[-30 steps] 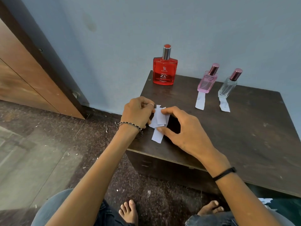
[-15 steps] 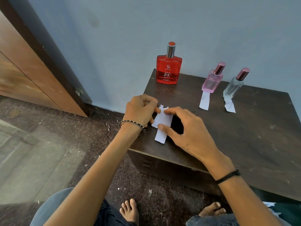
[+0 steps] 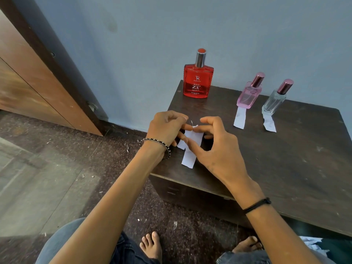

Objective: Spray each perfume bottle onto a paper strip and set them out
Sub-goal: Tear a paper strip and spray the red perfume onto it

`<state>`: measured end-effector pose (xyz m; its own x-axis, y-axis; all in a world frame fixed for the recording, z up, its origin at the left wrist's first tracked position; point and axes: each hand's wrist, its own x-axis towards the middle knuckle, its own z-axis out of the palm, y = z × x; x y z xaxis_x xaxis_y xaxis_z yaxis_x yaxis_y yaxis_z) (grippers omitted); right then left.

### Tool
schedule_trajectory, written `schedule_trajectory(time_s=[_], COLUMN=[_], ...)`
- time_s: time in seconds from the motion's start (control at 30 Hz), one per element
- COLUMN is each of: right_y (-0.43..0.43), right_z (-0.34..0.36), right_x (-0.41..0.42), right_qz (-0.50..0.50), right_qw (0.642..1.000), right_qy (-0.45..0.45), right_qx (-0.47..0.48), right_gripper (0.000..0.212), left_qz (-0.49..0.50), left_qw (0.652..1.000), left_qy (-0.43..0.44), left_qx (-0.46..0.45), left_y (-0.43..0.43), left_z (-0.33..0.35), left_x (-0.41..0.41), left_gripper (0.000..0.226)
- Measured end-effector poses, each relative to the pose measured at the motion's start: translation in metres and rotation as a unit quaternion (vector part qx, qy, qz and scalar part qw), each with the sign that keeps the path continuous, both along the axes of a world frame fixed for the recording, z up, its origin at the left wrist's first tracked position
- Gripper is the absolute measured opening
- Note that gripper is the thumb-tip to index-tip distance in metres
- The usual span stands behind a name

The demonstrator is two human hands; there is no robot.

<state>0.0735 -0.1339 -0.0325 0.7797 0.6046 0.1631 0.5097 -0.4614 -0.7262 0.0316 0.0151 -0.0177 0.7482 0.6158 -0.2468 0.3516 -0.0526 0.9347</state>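
Head view: a small stack of white paper strips (image 3: 190, 157), thin and matte with ragged cut edges, lies near the front left corner of a dark wooden table (image 3: 285, 168) whose top is scuffed and dusty. The left hand (image 3: 167, 128) has its fingers curled and pinches the far end of the stack between thumb and forefinger. A beaded metal bangle (image 3: 156, 144) circles that wrist. The right hand (image 3: 215, 151) arches over the stack, thumb pressed on the paper and curled fingertips meeting its far end, so it grips the strips too. A black cord band (image 3: 257, 204) sits on its wrist. The longest strip pokes out toward the table's front edge, flat on the wood.

At the back left corner a flat, rectangular red perfume bottle (image 3: 198, 80) of ribbed glass stands upright, with a silver collar, a red cap and the print "RED ZX". To its right stand a slim pink perfume bottle (image 3: 248, 95) and a faceted clear perfume bottle (image 3: 274, 101), both with glossy rose-metal caps. A pink bottle's strip (image 3: 239, 120) and a clear bottle's strip (image 3: 269, 125) each lie in front, far end at the bottle's base.
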Motion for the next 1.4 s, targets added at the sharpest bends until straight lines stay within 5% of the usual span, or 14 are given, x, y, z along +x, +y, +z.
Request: schedule_trajectory(time_s=[0.4,0.57,0.7,0.9,1.13,1.4], right_y=[0.001,-0.001,0.000,-0.001,0.010,0.055], right_z=[-0.002,-0.003,-0.004,0.007,0.016,0.024], right_x=[-0.001,-0.002,-0.005,-0.005,0.018,0.077], right_qz=[-0.043,-0.050,-0.033,-0.048,-0.132,-0.115], right_qw=[0.995,0.985,0.982,0.988,0.982,0.988], right_qy=[-0.086,-0.156,-0.173,-0.111,-0.057,0.066], right_qx=[0.028,0.061,0.064,0.091,0.119,0.076], right_gripper=[0.037,0.030,0.029,0.042,0.034,0.081], left_qz=[-0.008,-0.005,-0.024,0.010,0.045,0.068], left_qw=[1.000,1.000,0.999,0.999,0.994,0.990], left_qy=[-0.001,-0.009,-0.020,-0.044,-0.064,-0.100], left_qx=[0.003,-0.008,0.014,-0.012,-0.074,-0.069], left_y=[-0.003,-0.012,-0.015,-0.008,-0.002,0.002], left_z=[0.003,0.011,0.010,0.005,0.006,0.007], left_x=[0.000,-0.002,-0.002,0.001,0.004,0.001], left_gripper=[0.013,0.041,0.033,0.036,0.026,0.031])
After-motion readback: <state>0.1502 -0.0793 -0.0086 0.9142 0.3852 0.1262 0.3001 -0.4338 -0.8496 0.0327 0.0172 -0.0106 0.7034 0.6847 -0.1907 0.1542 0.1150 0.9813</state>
